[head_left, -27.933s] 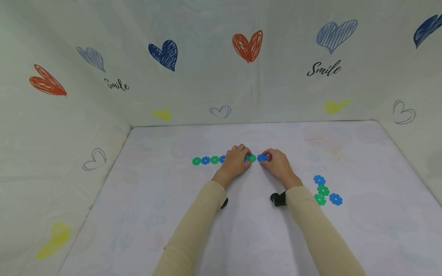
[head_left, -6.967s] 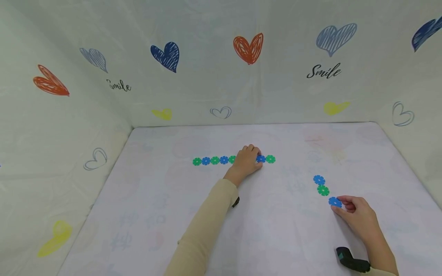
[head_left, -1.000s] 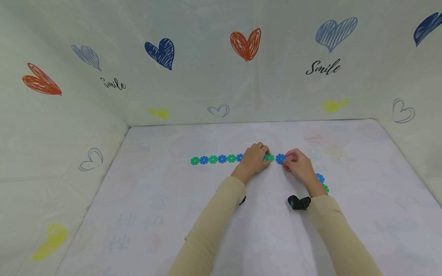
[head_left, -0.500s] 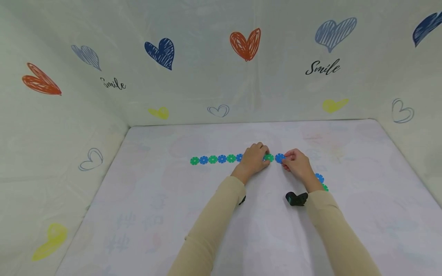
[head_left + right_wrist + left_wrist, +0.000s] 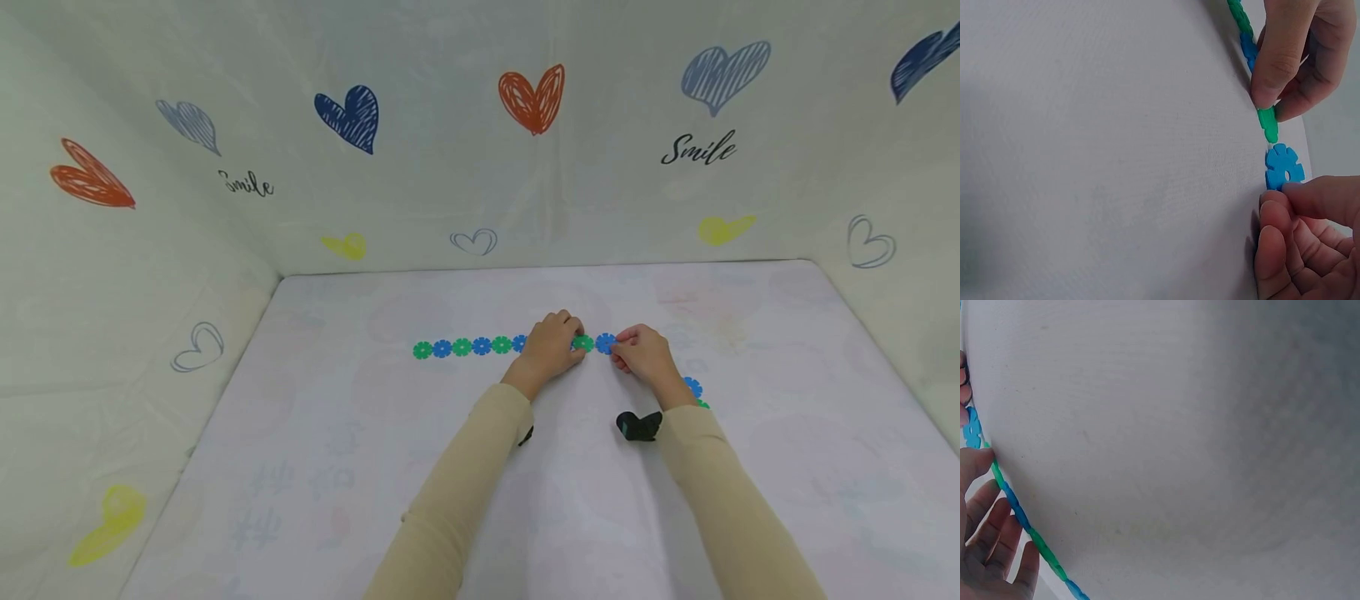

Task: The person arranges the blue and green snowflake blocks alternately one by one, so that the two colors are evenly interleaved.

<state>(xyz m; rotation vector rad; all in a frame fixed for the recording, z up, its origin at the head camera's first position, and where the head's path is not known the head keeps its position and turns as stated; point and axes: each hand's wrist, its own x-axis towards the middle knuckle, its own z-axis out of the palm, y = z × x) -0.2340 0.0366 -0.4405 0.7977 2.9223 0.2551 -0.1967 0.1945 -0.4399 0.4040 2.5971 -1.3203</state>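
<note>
A row of notched plastic discs (image 5: 482, 346), alternating green and blue, lies across the far part of the table. My left hand (image 5: 551, 346) covers part of this row. Its thumb and fingers pinch the green notched disc (image 5: 1267, 124) at the right end. From the right, my right hand (image 5: 647, 358) pinches a blue notched disc (image 5: 1284, 167) between thumb and forefinger. This disc is tilted against the green one, edge facing edge; whether they touch I cannot tell.
Behind my right wrist lie a loose blue disc (image 5: 693, 386) and a green disc (image 5: 703, 405), mostly hidden by the sleeve. A black wrist camera (image 5: 639, 426) hangs under the right wrist. A hanging sheet printed with hearts (image 5: 532, 100) stands behind the white table (image 5: 337, 467).
Seven seconds ago my right hand was at the blue disc on the right side. Over the last second it has brought that disc slightly left, closer to the green end disc. My left hand stays put.
</note>
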